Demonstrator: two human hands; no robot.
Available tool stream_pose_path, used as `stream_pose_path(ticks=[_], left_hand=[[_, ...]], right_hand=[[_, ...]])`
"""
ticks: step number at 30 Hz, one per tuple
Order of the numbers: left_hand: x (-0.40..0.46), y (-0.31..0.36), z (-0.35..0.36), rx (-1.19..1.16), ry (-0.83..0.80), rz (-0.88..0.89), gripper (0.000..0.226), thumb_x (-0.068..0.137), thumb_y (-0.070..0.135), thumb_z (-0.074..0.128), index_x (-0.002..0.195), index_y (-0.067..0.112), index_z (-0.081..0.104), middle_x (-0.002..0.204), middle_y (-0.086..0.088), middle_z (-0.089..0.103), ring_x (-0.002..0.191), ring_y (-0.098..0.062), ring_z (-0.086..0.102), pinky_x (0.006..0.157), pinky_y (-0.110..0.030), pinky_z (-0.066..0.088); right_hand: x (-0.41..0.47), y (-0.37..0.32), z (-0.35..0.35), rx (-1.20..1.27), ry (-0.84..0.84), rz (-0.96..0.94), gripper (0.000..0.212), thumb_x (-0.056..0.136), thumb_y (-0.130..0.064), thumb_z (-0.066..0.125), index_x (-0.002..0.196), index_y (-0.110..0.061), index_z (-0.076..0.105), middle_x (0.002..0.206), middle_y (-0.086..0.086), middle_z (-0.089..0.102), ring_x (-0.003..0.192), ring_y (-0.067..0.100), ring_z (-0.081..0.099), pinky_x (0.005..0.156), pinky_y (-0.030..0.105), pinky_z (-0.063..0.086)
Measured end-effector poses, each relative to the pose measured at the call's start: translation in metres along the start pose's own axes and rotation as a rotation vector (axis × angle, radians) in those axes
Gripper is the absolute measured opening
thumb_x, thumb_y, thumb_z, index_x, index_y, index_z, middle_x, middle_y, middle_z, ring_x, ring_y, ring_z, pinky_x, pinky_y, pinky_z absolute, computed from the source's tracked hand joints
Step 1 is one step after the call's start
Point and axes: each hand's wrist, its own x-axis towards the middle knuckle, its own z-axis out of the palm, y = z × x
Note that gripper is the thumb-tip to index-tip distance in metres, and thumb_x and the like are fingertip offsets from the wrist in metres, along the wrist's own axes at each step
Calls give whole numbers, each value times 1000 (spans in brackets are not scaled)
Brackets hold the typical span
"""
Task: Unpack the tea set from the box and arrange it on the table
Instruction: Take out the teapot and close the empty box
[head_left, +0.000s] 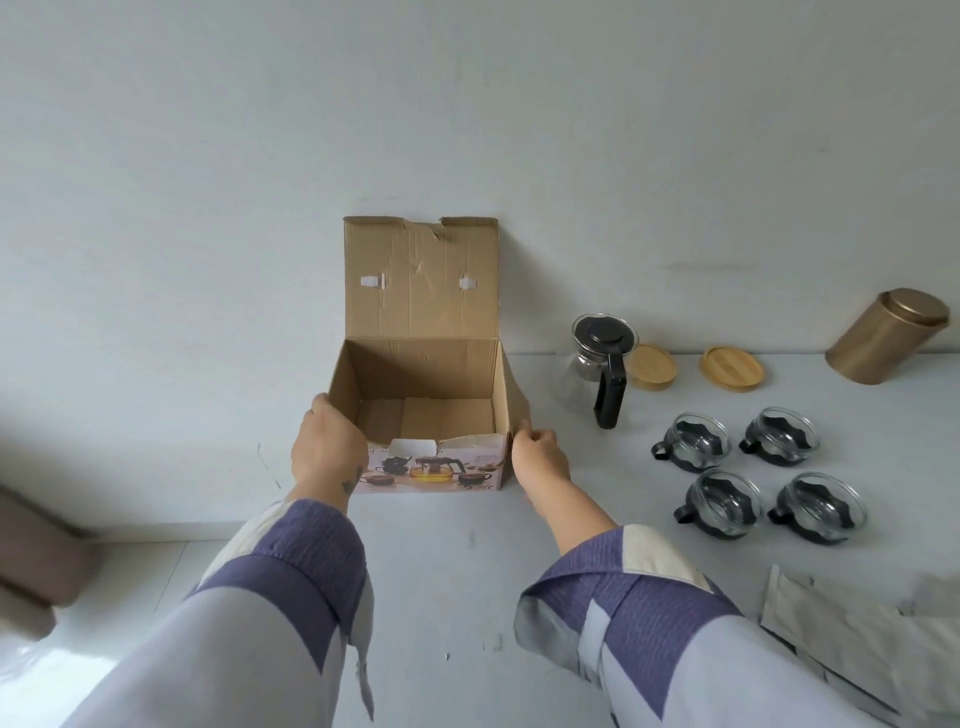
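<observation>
Two sleeved arms reach forward over the white tabletop (467, 597), the sleeves (291, 561) pale with purple and cream bands. At the near right edge lies a crumpled sheet of grey packing paper (872, 644). Further in, the left hand (327, 447) is clasped over the near left corner of the cardboard box (426, 405), fingers wrapped over the rim, so its grip is closed on the box itself. The right hand (537, 457) sits at the near right corner, fingertips pinching the edge of the side flap (514, 395) that hangs out there, its grip also taken up by the box. The box stands open on the tabletop, its printed front panel facing the person and showing a picture of a tea set; inside I see only bare cardboard floor. Its lid (421, 280) stands upright against the wall (467, 104) behind. To the right of the box, well apart from it, four glass cups (758, 478) with dark holders and handles sit in a two-by-two square. Beyond them stands the glass teapot (597, 369) with a black lid and black handle, and just beside it two round wooden coasters (691, 369), the nearer one touching or almost touching the pot. Farthest right, near the wall, stands a gold tin canister (888, 338).
</observation>
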Motion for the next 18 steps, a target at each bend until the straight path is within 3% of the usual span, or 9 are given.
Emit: stream_pose_path(ticks=[4,9,12,14,18], left_hand=[[-1,3,-1,-5,0,-20,42,90,-6,41,131,2,38,124,-21,52,107,-40,54,83,-43,45],[-1,4,-2,-12,-4,-31,42,90,-6,39,131,0,38,125,-23,52,109,-41,53,82,-43,43],[0,3,-2,-6,-4,-31,42,88,-7,39,130,-1,38,123,-23,53,108,-41,53,83,-44,43],[1,3,-2,-5,-7,-29,42,88,-7,39,129,0,39,122,-23,53,107,-41,53,83,-44,44],[1,3,-1,-8,-7,-29,42,89,-6,39,130,1,38,124,-22,53,108,-40,54,82,-43,44]], right_hand=[[1,-1,-8,16,202,-157,30,92,-31,50,102,-8,68,106,11,68,99,30,62,84,38,52],[-3,-2,-16,-98,522,-522,20,88,-13,60,106,-15,68,111,4,58,105,23,56,85,32,48],[5,-3,-24,-81,705,-770,27,77,4,65,97,-14,69,101,7,56,94,26,58,78,42,53],[6,-11,-30,-23,756,-909,34,74,14,59,95,-13,62,100,10,51,88,24,56,73,36,54],[-4,-37,-32,133,683,-1099,47,70,23,45,92,-18,35,99,11,39,84,18,41,67,28,45]])
